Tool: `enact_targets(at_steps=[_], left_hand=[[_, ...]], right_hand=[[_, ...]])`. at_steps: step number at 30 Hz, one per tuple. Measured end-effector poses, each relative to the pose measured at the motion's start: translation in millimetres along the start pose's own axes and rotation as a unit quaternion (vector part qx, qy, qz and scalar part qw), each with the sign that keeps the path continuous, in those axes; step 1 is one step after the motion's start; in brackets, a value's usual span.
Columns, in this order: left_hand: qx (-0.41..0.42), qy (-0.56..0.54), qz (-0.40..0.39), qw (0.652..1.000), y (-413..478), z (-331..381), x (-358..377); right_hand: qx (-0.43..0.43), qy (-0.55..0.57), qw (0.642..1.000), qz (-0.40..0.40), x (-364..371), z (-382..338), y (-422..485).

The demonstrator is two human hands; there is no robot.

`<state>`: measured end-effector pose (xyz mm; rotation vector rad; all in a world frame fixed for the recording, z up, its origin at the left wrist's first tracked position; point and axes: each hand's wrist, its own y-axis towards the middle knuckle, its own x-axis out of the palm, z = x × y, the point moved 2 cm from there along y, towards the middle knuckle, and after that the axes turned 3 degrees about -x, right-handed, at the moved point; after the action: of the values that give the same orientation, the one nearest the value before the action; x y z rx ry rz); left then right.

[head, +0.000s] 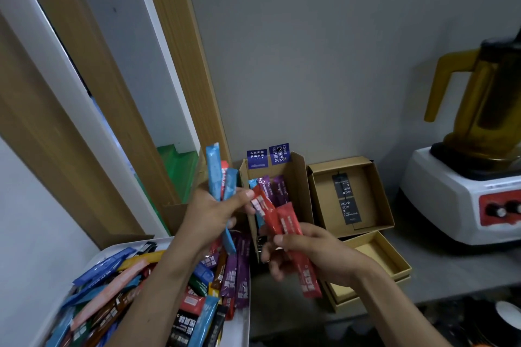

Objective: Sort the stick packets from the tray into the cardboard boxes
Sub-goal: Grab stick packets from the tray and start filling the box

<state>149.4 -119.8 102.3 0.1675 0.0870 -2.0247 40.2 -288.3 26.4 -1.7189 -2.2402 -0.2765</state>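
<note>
A white tray (112, 249) at the lower left holds several stick packets (135, 290) in blue, red, purple, brown and black. My left hand (210, 215) grips a few light blue packets (214, 175) with a red one among them, held upright above the tray. My right hand (315, 255) holds two red packets (284, 227), their tops pointing toward my left thumb. Behind both hands stands a tall open cardboard box (296, 177) with purple and blue packets (275, 189) inside.
An open flat cardboard box (375, 197) with black cards lies right of the tall box. A shallow box lid (394, 259) sits nearer me. A white blender base with a yellow jug (473, 166) stands at the far right on the grey counter.
</note>
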Motion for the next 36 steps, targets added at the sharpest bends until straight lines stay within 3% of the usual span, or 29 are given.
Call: enact_targets(at_steps=[2,6,9,13,15,18,20,22,23,25,27,29,31,33,36], left_hand=[[-0.011,-0.01,0.041,0.999,6.0,0.7,-9.0],[-0.026,-0.003,0.051,0.998,10.3,-2.9,-16.2],[-0.039,-0.018,0.05,0.998,11.3,-7.6,-13.4],[-0.037,-0.065,0.061,0.995,9.4,-10.5,-12.6],[-0.035,-0.074,0.082,0.993,7.8,-13.0,-14.2],[-0.044,-0.008,0.094,0.995,3.4,-17.5,-21.1],[-0.062,0.08,0.028,0.994,-3.8,-19.1,-16.6],[-0.066,0.119,-0.039,0.99,-11.1,-20.5,-4.1],[-0.062,0.122,-0.047,0.99,-11.9,-21.5,0.9],[-0.055,0.114,-0.004,0.992,-10.1,-22.2,2.2],[-0.059,0.056,0.058,0.995,-4.7,-24.1,-6.4],[-0.06,-0.015,0.08,0.995,-1.1,-24.7,-13.5],[-0.05,-0.051,0.079,0.994,-0.9,-23.6,-14.9],[-0.047,-0.057,0.072,0.995,-1.8,-23.8,-13.8],[-0.053,-0.059,0.063,0.995,-3.0,-28.0,-13.4]], right_hand=[[0.003,-0.025,0.997,0.079,-6.3,-1.8,-3.7],[-0.038,-0.207,0.955,0.207,-4.7,-16.1,-6.1],[-0.063,-0.233,0.95,0.196,2.2,-19.7,-0.3],[-0.023,-0.281,0.942,0.183,3.8,-8.8,6.4],[-0.011,-0.213,0.953,0.215,2.6,-5.3,6.6],[-0.066,0.035,0.954,0.291,-3.3,-4.5,7.7],[-0.136,0.148,0.925,0.322,-2.1,-11.3,11.5],[-0.2,0.164,0.902,0.347,3.5,-21.5,19.6],[-0.219,0.112,0.895,0.373,7.6,-28.0,23.2],[-0.236,-0.118,0.854,0.448,11.9,-39.4,27.5],[-0.211,-0.395,0.76,0.472,10.9,-46.3,31.8],[-0.148,-0.553,0.689,0.444,5.7,-44.2,44.1],[-0.075,-0.642,0.63,0.431,-0.8,-36.4,60.5],[-0.018,-0.679,0.594,0.431,-3.7,-30.1,74.4],[0.038,-0.681,0.592,0.429,-7.2,-25.8,85.8]])
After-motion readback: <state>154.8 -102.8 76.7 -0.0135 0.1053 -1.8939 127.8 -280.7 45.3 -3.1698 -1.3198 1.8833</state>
